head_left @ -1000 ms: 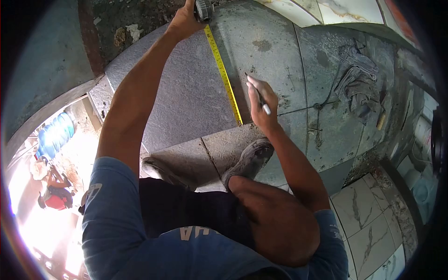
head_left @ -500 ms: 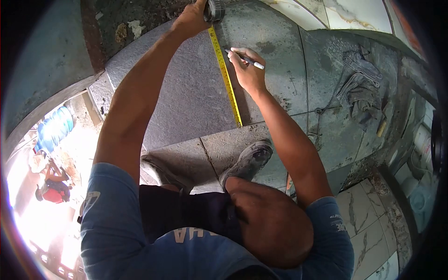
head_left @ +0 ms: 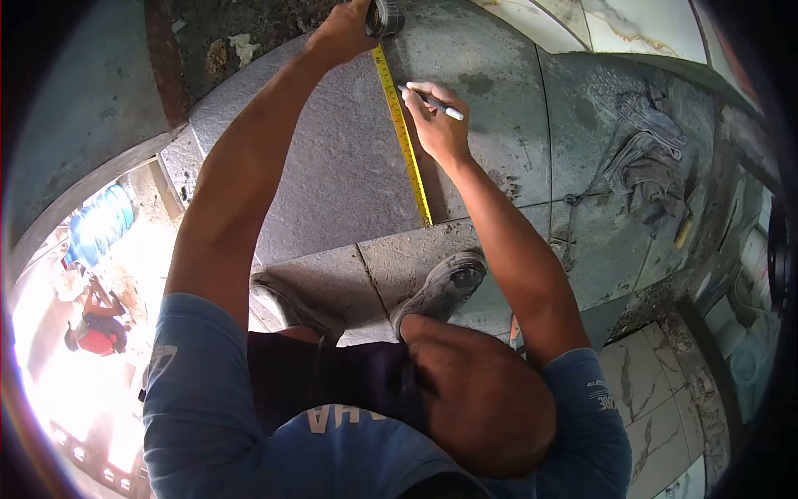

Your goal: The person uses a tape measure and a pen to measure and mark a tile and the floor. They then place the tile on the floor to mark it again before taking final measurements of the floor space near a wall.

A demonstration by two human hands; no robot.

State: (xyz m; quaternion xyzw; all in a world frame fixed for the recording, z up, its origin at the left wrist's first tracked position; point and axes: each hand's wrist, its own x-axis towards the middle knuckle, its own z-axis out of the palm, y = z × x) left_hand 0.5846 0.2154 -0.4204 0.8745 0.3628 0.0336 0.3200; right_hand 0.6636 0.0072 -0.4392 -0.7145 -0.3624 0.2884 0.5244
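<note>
My left hand [head_left: 342, 35] is closed on the tape measure [head_left: 389, 17] at the far edge of a dark grey tile [head_left: 332, 166]. Its yellow blade [head_left: 407, 151] runs out across the tile, the free end lying at the near edge. In my right hand [head_left: 442, 129] is a dark marker with a white end [head_left: 453, 113], held in a writing grip. The marker's tip comes right up to the blade's right side, near its upper part.
A crumpled grey cloth [head_left: 652, 170] lies on the tiles at right. Marble-patterned tiles [head_left: 644, 29] line the upper right. My shoes [head_left: 453, 279] are by the tile's near edge. Far below at left, a person in red [head_left: 97, 341] is near a blue water jug [head_left: 101, 224].
My right hand has shifted slightly left, bringing the marker tip closer to the tape blade. My left hand and the tape measure stay nearly in place.
</note>
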